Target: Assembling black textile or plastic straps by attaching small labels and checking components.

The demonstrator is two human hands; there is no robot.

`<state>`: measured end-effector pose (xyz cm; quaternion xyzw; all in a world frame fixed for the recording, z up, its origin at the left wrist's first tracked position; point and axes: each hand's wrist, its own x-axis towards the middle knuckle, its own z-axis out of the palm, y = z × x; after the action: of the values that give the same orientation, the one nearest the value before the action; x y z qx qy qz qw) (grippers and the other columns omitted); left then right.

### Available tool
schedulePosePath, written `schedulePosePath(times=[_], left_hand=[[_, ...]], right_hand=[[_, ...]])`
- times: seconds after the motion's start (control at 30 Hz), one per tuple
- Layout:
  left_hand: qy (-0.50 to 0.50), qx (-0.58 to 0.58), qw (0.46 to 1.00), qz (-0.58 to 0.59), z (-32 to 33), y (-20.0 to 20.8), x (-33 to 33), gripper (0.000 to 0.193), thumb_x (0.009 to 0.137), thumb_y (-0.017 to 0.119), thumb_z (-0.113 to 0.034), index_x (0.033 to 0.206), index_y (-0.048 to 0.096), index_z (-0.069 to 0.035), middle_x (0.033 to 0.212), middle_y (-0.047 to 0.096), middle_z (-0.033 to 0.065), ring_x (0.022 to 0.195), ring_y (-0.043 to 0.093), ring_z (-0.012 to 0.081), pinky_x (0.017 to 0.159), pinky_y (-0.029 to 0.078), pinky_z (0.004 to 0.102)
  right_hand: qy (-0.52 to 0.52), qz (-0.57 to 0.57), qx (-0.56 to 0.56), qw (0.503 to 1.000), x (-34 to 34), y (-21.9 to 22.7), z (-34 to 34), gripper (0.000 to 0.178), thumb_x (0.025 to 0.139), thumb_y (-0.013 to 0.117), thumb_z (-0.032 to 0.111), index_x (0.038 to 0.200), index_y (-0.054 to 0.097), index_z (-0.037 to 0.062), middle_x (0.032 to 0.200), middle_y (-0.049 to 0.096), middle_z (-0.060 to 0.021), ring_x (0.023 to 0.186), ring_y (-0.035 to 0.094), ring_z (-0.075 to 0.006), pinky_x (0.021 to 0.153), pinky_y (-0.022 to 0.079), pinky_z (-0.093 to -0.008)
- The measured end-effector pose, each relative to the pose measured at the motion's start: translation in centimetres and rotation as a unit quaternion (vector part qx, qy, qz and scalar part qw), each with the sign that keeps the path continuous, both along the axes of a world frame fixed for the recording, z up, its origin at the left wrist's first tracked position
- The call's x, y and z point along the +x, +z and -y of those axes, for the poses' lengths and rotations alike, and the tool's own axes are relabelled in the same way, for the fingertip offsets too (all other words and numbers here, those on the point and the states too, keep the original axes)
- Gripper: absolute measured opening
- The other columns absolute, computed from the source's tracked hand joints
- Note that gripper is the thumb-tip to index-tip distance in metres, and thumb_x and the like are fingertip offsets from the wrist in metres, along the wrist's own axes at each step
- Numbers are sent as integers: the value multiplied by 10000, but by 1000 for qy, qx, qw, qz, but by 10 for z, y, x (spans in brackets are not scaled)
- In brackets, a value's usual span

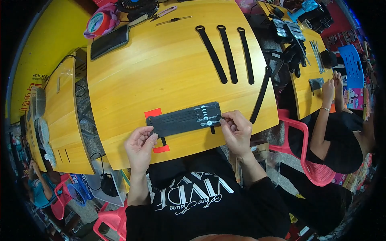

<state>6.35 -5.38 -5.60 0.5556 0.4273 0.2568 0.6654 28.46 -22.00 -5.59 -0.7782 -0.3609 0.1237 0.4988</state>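
A flat bundle of black straps (pixel 181 120), with white print near its right end, lies over the near edge of the yellow table. My left hand (pixel 140 142) pinches its left end, by a small eyelet. At the other end, the fingertips of my right hand (pixel 237 130) are closed on its right corner. Two red tape patches (pixel 161 149) show at the left end, one above and one below the bundle. Short black strips (pixel 213 130) stick out from under its lower edge.
Black loop-ended straps (pixel 228 54) lie at the far right of the table (pixel 132 84), one slanting along the right edge (pixel 262 94). A phone (pixel 109 42), a tape roll (pixel 98 23) and pink snips (pixel 165 11) lie far left. Another person's hands (pixel 333 84) are at a table to the right.
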Motion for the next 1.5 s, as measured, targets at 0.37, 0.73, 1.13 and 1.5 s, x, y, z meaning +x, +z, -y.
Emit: schedulePosePath(times=[0.37,0.73,1.13,1.5], left_hand=[[-10,15,999,-27,2,-1,-5,193,864,641,113,1041,657,41,873,593,23,726,570,60,651,498,192],[-7,18,999,-26,1,0,-6,176,870,636,107,1031,655,39,843,601,22,702,572,59,648,492,189],[12,35,997,-69,4,-4,-4,135,867,685,52,999,668,35,884,648,35,749,612,70,645,495,202],[18,136,979,-149,4,-7,-1,119,847,695,64,944,631,36,805,658,49,719,625,75,632,495,203]], right_hand=[[-11,45,28,999,4,-11,-3,113,795,704,-93,812,618,-22,741,564,-50,563,470,-79,498,348,-225],[-9,64,-6,998,1,-6,-8,77,787,689,-91,787,636,-34,739,598,-128,621,604,-246,534,458,-315],[-13,87,-10,996,1,-5,-8,97,774,690,-102,780,626,-29,709,569,-115,590,569,-211,527,432,-307],[0,92,-8,996,-1,-6,-8,97,791,685,-109,802,621,-37,716,553,-102,580,540,-167,514,402,-275]])
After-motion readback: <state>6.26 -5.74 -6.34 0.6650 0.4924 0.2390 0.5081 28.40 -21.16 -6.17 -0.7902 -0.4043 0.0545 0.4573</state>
